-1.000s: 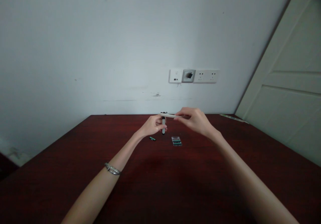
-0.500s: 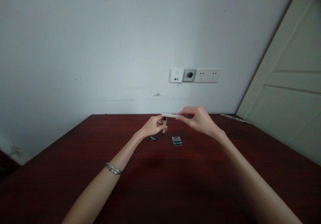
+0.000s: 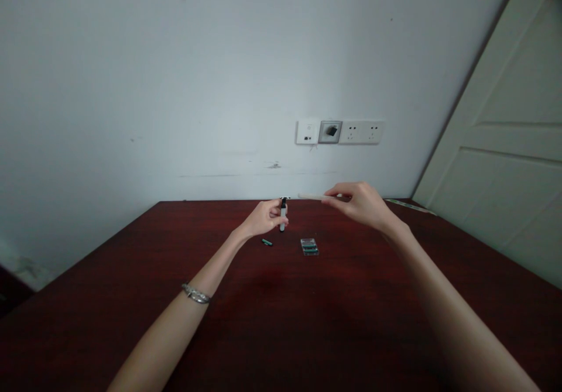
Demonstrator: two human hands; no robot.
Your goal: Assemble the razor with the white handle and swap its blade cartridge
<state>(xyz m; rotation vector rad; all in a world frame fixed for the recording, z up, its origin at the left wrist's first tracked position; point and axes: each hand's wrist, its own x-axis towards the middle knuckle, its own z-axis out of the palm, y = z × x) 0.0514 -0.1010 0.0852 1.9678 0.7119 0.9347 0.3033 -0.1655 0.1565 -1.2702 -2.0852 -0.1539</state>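
Observation:
My left hand point(image 3: 263, 217) is closed around a slim grey-and-black stick point(image 3: 283, 215), held upright above the table. A small dark-and-light piece sits across its top; the stick's exact kind is too small to tell. To the right, my right hand point(image 3: 357, 202) pinches a thin, pale, flat bar point(image 3: 311, 196) between thumb and fingers. The bar lies nearly level and points left, with a gap between its tip and the stick. Below the hands, a small clear case point(image 3: 309, 247) with green and dark strips lies on the table. A small green-and-dark piece point(image 3: 267, 242) rests left of it.
The dark red wooden table point(image 3: 272, 322) meets a pale wall point(image 3: 237, 88) at its far edge. Sockets and switches point(image 3: 340, 132) are set in that wall. A panelled door point(image 3: 509, 146) leans in at right, near a thin patterned strip point(image 3: 410, 206) on the table.
The pale bar has come away from the top of the stick. My right hand has moved right and slightly up with it, while my left hand has shifted slightly left.

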